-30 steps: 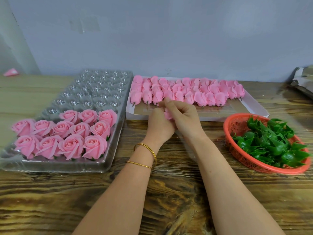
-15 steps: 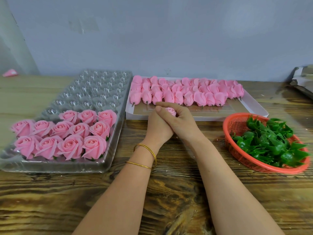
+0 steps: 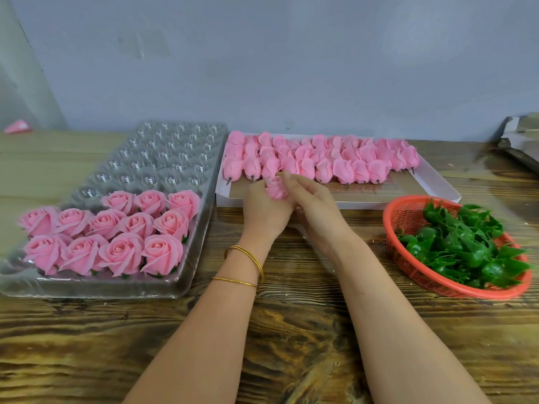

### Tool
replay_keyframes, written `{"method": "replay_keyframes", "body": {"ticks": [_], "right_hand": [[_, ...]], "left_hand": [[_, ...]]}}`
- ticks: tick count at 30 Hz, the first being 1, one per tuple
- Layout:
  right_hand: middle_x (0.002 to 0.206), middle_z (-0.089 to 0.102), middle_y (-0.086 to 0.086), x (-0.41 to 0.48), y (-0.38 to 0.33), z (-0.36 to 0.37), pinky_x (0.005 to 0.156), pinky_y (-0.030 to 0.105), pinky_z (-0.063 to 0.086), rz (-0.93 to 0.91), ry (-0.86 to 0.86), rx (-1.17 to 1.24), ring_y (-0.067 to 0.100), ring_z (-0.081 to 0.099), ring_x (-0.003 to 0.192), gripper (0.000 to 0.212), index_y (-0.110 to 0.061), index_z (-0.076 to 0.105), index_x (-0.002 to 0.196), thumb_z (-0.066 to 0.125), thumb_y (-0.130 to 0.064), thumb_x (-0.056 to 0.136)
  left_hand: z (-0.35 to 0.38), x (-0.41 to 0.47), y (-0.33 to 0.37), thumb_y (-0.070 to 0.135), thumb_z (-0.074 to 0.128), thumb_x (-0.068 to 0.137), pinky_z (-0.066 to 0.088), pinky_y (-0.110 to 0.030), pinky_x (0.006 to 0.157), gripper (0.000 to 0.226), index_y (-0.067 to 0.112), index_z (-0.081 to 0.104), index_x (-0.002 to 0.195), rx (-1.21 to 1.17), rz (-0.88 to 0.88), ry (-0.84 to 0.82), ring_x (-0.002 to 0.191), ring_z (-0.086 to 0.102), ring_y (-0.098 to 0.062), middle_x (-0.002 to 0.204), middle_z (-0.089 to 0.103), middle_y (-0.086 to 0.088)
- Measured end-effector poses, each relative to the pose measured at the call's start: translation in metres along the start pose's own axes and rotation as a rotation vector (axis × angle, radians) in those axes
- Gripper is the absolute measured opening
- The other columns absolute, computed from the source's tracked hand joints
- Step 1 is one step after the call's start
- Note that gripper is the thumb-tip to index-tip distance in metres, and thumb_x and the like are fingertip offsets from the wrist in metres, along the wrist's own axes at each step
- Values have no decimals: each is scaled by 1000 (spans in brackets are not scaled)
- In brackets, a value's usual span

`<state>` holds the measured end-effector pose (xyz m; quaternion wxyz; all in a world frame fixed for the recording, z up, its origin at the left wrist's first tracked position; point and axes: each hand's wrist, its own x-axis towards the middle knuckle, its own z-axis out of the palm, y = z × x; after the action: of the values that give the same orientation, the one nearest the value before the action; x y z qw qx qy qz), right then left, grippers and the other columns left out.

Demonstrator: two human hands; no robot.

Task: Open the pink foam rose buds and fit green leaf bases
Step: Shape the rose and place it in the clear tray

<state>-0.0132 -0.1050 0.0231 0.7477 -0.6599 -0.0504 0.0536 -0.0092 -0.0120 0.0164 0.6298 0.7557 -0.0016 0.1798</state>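
Between my two hands sits one pink foam rose bud (image 3: 275,188), just in front of the white box. My left hand (image 3: 264,208) cups it from the left and below. My right hand (image 3: 310,201) pinches its petals from the right, fingertips on the bud's top. Several closed pink buds (image 3: 320,161) lie in rows in the white box (image 3: 431,182). Green leaf bases (image 3: 460,243) fill an orange basket (image 3: 408,258) on the right. Several opened roses (image 3: 116,234) with green bases stand in the clear plastic tray (image 3: 163,158) at left.
The wooden table (image 3: 291,330) carries everything. A grey wall rises right behind the box and tray. Crumpled cardboard (image 3: 522,138) lies at the far right edge. A loose pink piece (image 3: 17,126) sits at the far left by the wall.
My hands have parted slightly and the bud now shows more between them; the right fingers have shifted from covering it to pinching its petals from the right.
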Motion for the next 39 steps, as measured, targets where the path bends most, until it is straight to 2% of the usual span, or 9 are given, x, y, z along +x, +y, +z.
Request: {"method": "replay_keyframes", "body": {"ticks": [2,4,9,12,19,21,26,32,39], "right_hand": [[112,73,6,2,-2,-3,98,44,51,55,18,109,24,66,111,43,-13,70,113,60,-47,89],[110,70,6,4,-4,-4,88,35,53,94,53,223,24,65,105,34,-10,69,108,53,-37,97],[94,72,8,6,-3,-4,70,26,56,72,80,320,16,67,84,25,-3,71,98,47,-5,93],[88,72,10,7,-2,-6,68,26,56,85,57,356,13,68,75,29,1,68,101,43,4,88],[96,68,11,4,-2,-12,77,29,57,170,-112,424,19,66,83,34,-2,67,94,40,6,77],[93,70,7,2,-3,-11,86,30,55,193,-168,380,18,65,86,34,-10,75,87,46,3,76],[104,67,10,-1,-5,-12,91,32,52,260,-284,429,19,65,92,40,-6,65,111,64,-3,72],[106,69,13,-2,-4,-13,96,33,51,256,-329,490,23,65,100,33,-3,65,111,58,-3,78],[113,68,16,-3,-3,-16,90,32,56,244,-337,503,24,66,102,38,0,61,119,57,-2,81]], "left_hand": [[-1,0,0,10,73,67,57,-37,65,7,17,71,67,-97,-47,32,69,69,-22,67,71,-3],[-1,1,-1,14,70,60,57,-42,67,11,9,71,71,-130,-81,53,73,69,-28,70,72,-8],[-1,2,1,13,68,61,54,-29,56,12,22,62,57,-229,-85,34,60,63,-13,56,63,6],[-2,1,0,1,68,69,48,-18,52,11,11,62,67,-272,-79,3,55,60,-3,55,61,10],[-1,4,2,-1,73,77,54,-30,58,15,-3,58,80,-354,-125,-11,66,61,-19,69,61,-12],[0,3,2,3,75,77,52,-28,55,19,4,57,80,-375,-134,-23,64,61,-19,66,60,-9],[0,2,3,9,77,78,48,-22,46,25,13,54,72,-419,-128,-52,54,62,-8,55,61,7],[-2,1,2,16,79,75,56,-31,62,24,14,57,67,-419,-102,-74,64,62,-14,64,59,-3],[-4,4,1,20,75,72,49,-26,59,26,24,56,54,-423,-82,-165,60,58,-6,56,55,9]]}}
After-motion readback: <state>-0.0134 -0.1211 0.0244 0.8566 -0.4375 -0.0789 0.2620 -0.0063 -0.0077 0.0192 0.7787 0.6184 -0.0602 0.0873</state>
